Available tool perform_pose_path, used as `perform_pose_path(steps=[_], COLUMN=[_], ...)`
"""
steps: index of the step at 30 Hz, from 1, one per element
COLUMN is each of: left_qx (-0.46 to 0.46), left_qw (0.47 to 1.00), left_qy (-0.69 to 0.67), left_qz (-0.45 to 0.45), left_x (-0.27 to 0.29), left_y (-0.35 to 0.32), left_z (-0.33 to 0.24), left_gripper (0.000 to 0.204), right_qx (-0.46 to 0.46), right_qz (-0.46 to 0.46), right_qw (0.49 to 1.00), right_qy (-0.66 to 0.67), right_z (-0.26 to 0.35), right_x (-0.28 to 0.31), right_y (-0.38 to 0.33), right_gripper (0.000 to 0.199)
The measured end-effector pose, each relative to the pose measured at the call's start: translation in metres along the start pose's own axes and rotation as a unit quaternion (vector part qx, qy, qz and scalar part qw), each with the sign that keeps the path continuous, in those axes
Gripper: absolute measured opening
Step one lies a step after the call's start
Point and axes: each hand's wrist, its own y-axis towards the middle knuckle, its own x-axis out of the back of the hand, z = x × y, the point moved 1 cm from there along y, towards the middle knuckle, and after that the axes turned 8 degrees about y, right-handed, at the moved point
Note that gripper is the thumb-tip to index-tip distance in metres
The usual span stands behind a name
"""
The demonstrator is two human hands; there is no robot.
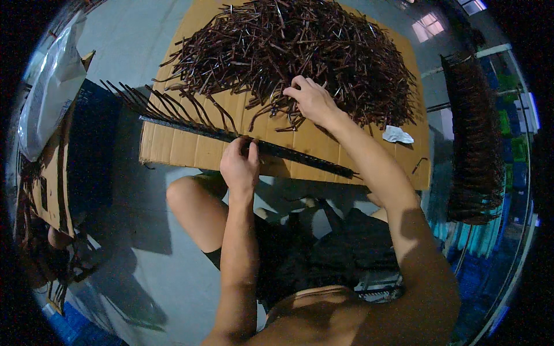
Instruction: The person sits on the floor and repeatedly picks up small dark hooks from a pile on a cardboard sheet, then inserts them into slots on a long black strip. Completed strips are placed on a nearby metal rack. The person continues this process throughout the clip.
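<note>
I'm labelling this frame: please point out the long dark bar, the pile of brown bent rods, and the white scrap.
long dark bar (300, 157), head view, bare stretch right of the left hand.
pile of brown bent rods (288, 43), head view, middle.
white scrap (397, 135), head view, centre.

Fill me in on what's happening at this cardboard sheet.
A seated person works over a cardboard sheet laid on the floor. The left hand grips a long dark bar that lies across the sheet, with a row of thin brown prongs already standing along its left part. The right hand reaches into a big pile of loose brown rods at the far end. A crumpled white scrap lies beside the pile, and a stack of filled bars stands at the right.
</note>
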Motion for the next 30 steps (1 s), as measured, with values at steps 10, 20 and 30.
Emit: perform_pose_path(steps=[10,20,30], left_qx=[0.006,-0.004,-0.073], left_qw=[0.999,0.999,0.995], left_qy=[-0.035,-0.034,0.033], left_qz=[-0.005,-0.024,-0.065], left_x=[-0.001,0.001,-0.007], left_y=[0.0,0.002,-0.002], left_z=[0.001,-0.005,0.008], left_gripper=[0.02,0.018,0.013], right_qx=[0.104,-0.107,-0.164], right_qz=[-0.137,-0.062,-0.079], right_qw=[0.98,0.917,0.843], right_qy=[0.105,0.378,0.505], right_z=[0.013,0.043,0.11], right_x=[0.016,-0.028,-0.032], right_y=[-0.008,0.005,-0.018], right_gripper=[0.016,0.011,0.017])
